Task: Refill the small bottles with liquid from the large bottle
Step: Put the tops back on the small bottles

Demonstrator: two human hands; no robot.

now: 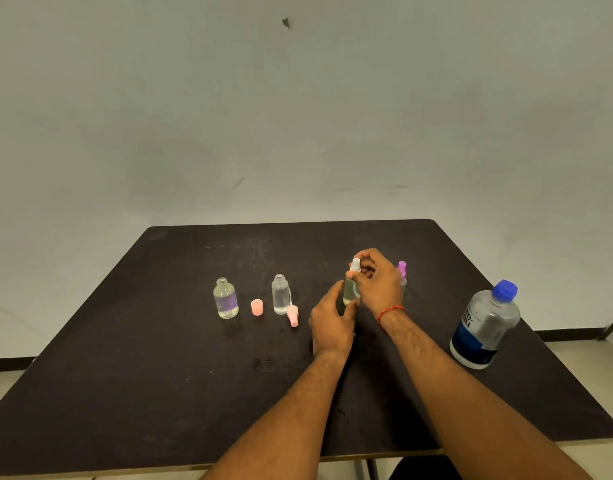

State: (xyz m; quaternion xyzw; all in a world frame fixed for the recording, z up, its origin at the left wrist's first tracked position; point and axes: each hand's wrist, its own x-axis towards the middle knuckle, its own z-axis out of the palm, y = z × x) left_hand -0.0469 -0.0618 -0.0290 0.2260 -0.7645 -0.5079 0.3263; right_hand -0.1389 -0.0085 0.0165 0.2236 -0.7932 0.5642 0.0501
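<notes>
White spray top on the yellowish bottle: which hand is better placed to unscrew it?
Right, probably: the right hand pinches the white spray top; the left hand holds the yellowish bottle.

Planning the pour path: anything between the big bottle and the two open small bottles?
Yes. The right hand and left hand hold a yellowish bottle in that line; a purple-topped bottle stands just behind them.
</notes>
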